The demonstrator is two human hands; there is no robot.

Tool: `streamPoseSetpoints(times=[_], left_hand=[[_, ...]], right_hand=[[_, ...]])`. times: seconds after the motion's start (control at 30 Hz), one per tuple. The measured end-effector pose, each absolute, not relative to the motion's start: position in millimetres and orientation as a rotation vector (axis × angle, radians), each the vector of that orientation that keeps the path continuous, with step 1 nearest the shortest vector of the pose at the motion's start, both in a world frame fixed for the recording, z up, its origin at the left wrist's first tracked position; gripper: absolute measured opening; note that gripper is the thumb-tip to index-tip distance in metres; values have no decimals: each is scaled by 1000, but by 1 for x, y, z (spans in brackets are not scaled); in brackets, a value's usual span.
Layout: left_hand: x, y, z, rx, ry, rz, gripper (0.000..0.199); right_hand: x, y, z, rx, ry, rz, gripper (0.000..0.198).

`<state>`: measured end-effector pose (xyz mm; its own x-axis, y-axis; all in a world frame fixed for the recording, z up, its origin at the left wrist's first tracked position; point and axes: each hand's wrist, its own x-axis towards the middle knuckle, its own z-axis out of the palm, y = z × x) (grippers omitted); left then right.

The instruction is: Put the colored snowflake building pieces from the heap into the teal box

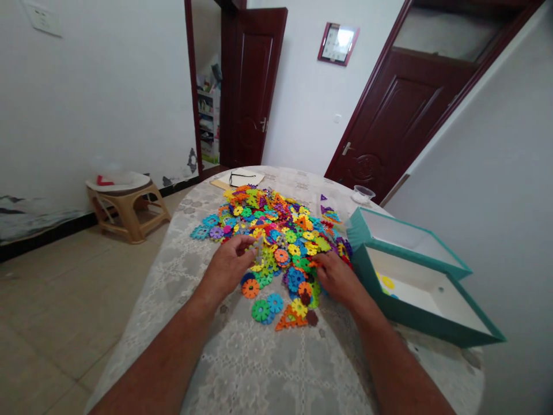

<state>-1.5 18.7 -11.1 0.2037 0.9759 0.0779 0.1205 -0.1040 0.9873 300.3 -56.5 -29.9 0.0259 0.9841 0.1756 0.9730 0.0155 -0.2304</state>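
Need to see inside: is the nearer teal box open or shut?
Open: the nearer teal box shows its pale inside, with a yellow piece in it.

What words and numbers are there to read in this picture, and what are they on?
None can be read clearly.
Pink frame on the wall: small marks, too small and shiny to read.
Things on the shelf in the doorway: too blurred to read.
Toy pieces: I can't make out any words or numbers.
Green box: no writing that I can see.
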Motion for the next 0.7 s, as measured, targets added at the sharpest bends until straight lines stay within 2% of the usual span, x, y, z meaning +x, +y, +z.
streamPoseSetpoints(times=[0.13,0.3,0.37,0.43,0.57,0.7], left_hand=[[1,14,-9,1419,1113,1031,35],[11,3,-11,1433,1065,939,31],[13,0,-14,1473,1006,893,31],[15,-1,-18,1529,943,813,31],[15,-1,-25,1583,851,627,35],[14,-2,-23,1569,855,604,40]], right_hand=[[291,-60,-15,-1838,-1855,5,24],[245,-73,-8,-1644,-1696,520,21],[228,-77,-11,-1534,-1783,627,19],[218,-78,-15,-1433,-1937,591,14],[215,-78,-19,-1356,-2192,355,20],[214,-79,-20,-1374,-2249,218,17]])
